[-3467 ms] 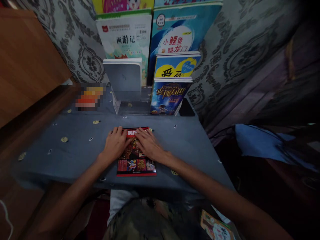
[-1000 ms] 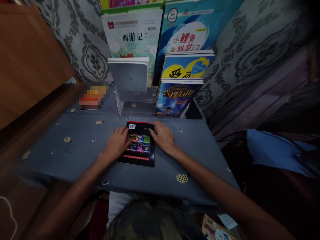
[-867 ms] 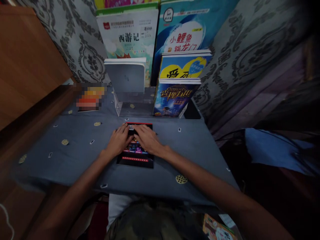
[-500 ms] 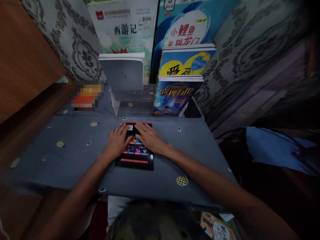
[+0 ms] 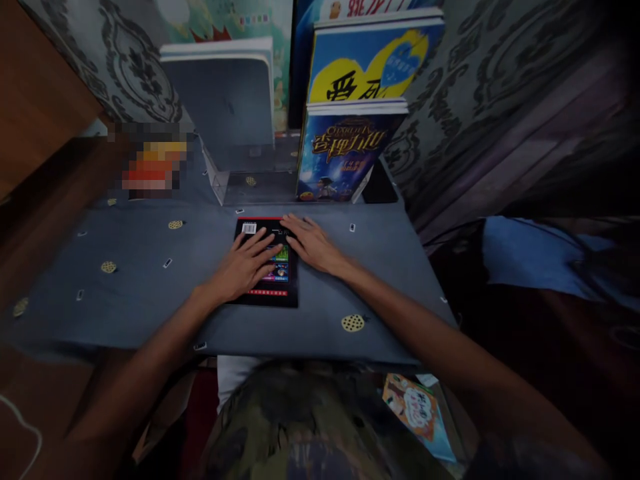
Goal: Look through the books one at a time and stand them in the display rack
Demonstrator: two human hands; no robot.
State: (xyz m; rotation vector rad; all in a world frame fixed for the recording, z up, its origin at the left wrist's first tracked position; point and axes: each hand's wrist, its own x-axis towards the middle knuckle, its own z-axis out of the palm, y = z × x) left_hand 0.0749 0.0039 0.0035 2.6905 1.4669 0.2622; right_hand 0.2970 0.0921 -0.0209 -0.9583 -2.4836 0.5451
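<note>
A black book [image 5: 287, 297] with a red top edge, a white barcode and small colourful pictures lies on the cloth-covered table. My left hand [image 5: 246, 262] rests on the book's middle with its fingers spread, hiding part of the pictures. At the upper right edge of the book, my right hand [image 5: 314, 245] is stretched out flat, its fingertips over the cover and its palm beyond the side. Neither hand grips anything.
Behind the book stands a clear acrylic rack [image 5: 260, 189] holding a grey-covered book [image 5: 225, 110], a blue book [image 5: 350, 153] and a yellow-and-blue book [image 5: 370, 67]. A dark flat object [image 5: 380, 185] lies beside it. Another book [image 5: 417, 410] sits lower right, below the table edge [image 5: 310, 357].
The view has tipped downward. My left hand has slid right onto the middle of the black book, while my right hand has shifted toward its right edge, uncovering the barcode.
</note>
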